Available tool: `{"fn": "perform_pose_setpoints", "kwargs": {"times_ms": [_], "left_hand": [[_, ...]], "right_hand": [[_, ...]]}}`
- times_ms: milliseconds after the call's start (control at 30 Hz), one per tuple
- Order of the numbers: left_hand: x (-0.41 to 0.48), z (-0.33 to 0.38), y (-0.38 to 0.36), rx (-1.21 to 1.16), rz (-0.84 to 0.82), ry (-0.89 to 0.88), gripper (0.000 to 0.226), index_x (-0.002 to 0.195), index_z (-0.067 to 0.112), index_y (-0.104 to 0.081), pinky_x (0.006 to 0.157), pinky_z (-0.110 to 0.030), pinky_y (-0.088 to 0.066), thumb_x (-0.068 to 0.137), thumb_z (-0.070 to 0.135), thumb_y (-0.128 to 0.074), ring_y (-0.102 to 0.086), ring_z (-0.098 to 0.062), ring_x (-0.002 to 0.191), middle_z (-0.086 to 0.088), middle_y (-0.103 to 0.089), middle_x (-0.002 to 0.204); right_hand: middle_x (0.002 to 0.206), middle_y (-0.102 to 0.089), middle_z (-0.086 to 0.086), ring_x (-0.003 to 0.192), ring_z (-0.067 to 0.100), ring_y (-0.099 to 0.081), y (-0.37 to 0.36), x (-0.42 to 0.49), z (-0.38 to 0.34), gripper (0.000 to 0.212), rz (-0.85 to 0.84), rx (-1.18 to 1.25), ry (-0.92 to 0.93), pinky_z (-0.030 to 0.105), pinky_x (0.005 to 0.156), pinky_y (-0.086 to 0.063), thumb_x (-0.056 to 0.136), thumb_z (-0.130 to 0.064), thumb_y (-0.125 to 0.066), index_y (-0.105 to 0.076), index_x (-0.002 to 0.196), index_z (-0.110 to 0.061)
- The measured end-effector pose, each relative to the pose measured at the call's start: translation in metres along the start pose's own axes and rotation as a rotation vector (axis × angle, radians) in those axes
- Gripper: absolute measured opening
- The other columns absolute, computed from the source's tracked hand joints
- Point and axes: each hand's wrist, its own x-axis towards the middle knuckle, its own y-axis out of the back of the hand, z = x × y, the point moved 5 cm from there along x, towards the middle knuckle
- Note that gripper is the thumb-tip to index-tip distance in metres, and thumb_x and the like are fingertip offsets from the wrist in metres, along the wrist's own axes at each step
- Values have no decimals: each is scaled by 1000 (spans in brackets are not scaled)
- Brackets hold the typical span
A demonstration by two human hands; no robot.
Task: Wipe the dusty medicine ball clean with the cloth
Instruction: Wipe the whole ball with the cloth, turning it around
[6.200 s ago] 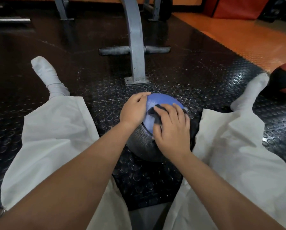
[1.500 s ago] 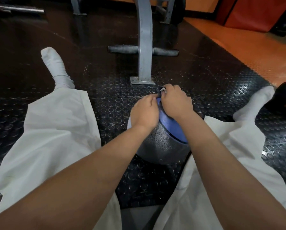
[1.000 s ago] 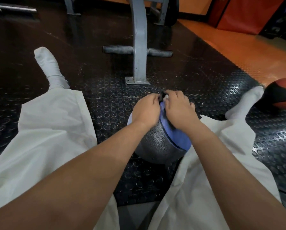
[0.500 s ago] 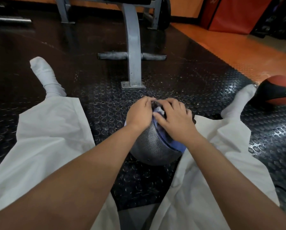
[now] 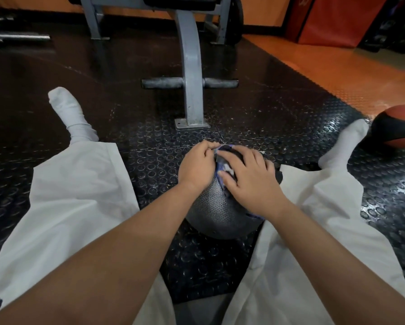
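So the medicine ball (image 5: 216, 211) is sitting on the black studded floor mat (image 5: 279, 109), right between the person's legs in white trousers (image 5: 74, 195). It's grey and textured, with a strip of blue showing under the hands. Left hand (image 5: 196, 167) is curled over the top left of the ball, steadying it. Right hand (image 5: 252, 178) is on top next to it, with the dark cloth (image 5: 224, 166) bunched between thumb and fingers and pressed onto the ball. The two hands are nearly touching. Just past the ball is the grey leg of a weight bench (image 5: 191, 73), and off to the right by the socked foot there's a red and black ball (image 5: 399, 129)
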Motion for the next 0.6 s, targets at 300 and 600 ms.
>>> {"fn": "perform_pose_setpoints", "kwargs": {"times_ms": [300, 600], "left_hand": [[2, 2, -2, 41, 31, 55, 27, 100, 24, -62, 74, -31, -42, 99, 17, -36, -58, -16, 92, 3, -65, 107], [2, -7, 2, -61, -11, 61, 28, 98, 24, -63, 87, -35, -48, 99, 13, -37, -61, -17, 101, 2, -67, 111]], "right_hand": [[150, -35, 1, 139, 23, -26, -10, 40, 7, 53, -138, 149, -260, 50, 109, -20, 98, -50, -36, -31, 146, -27], [145, -30, -2, 132, 24, -25, 2, 14, 4, 67, -187, 74, -94, 46, 105, -23, 86, -71, -31, -27, 145, -40]]}}
